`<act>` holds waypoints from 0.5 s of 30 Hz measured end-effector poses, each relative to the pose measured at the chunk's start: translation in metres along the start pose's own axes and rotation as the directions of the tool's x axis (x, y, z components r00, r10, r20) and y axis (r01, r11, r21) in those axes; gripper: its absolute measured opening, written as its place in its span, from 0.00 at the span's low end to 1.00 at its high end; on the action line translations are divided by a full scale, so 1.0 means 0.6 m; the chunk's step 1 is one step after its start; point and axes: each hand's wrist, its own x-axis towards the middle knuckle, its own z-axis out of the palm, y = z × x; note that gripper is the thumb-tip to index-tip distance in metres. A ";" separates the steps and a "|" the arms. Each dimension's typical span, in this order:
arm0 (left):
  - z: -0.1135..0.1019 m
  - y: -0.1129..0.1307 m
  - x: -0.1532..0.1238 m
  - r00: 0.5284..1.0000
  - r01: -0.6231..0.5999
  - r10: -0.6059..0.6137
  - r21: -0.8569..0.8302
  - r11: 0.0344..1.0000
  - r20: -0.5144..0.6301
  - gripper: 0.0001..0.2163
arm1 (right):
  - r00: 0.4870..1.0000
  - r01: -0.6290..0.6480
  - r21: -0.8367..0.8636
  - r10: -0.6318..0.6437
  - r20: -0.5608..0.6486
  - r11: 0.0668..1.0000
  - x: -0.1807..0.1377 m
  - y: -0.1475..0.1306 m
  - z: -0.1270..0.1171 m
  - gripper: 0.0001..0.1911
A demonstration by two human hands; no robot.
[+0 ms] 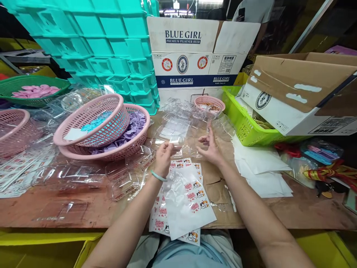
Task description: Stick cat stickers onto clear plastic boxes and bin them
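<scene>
My left hand (pixel 164 159), a pale green bangle on its wrist, has its fingers pinched at the edge of a clear plastic box (pixel 184 149). The box's outline is hard to follow against other clear plastic behind it. Just to the right, my right hand (pixel 210 147) is raised with its fingers spread and nothing visible in its grasp. Below both hands, sticker sheets (pixel 199 195) printed with cartoon cats and pink lettering lie on the table, partly covered by a white backing paper (pixel 181 214).
Pink baskets (pixel 103 150) at left hold blue and purple pieces. Teal crates (pixel 106 48) and a beer carton (pixel 192 56) stand behind. At right are a lime basket (pixel 248 130), another carton (pixel 295 89) and white papers (pixel 264 178). Clear boxes (pixel 69 176) lie about.
</scene>
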 end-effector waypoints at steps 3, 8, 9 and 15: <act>-0.005 0.016 0.010 0.983 0.169 -0.178 -0.157 0.973 -0.046 0.16 | 0.994 -0.085 0.086 0.079 0.071 0.993 0.019 0.019 -0.027 0.62; 0.021 0.028 0.011 0.928 0.353 -0.372 -0.403 0.845 0.032 0.09 | 0.993 0.059 -0.032 -0.056 0.105 0.998 0.009 -0.041 -0.026 0.66; 0.027 0.030 0.007 0.924 0.349 -0.381 -0.464 0.814 0.027 0.08 | 0.993 0.108 -0.080 -0.103 0.063 0.991 -0.002 -0.059 -0.016 0.65; 0.019 0.030 -0.052 0.930 0.356 -0.359 -0.435 0.827 0.078 0.08 | 0.998 0.047 0.109 -0.051 0.040 0.993 -0.085 -0.110 0.039 0.60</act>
